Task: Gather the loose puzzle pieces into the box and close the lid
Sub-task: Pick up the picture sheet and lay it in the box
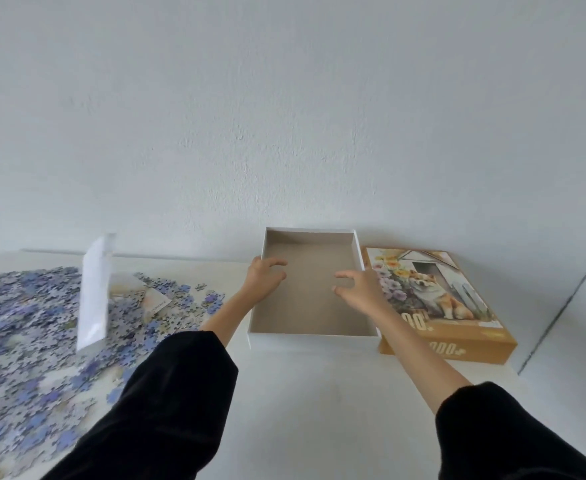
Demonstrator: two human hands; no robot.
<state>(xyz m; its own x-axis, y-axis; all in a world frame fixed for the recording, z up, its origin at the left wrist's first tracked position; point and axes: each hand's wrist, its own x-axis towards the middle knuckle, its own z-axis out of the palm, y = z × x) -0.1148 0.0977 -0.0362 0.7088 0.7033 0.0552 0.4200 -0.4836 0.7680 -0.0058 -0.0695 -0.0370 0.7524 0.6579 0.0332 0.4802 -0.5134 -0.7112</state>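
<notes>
White table (319,393) | left hand (265,277) half-curled over box (312,308) rim, grip unclear | right hand (357,285) fingers spread, empty

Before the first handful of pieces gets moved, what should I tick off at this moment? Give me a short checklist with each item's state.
1. White cardboard box with a grey-brown inside open and empty: ok.
2. Orange lid with the dog picture off, lying flat to the right of the box: ok.
3. Blue-purple loose puzzle pieces gathered: not ok, they lie spread on the table left of the box.
4. Right hand free: ok, it holds nothing over the box.
5. Left hand free: cannot tell, it is at the box's left wall.
6. Blurred white sheet among the pieces: cannot tell what it is.
</notes>
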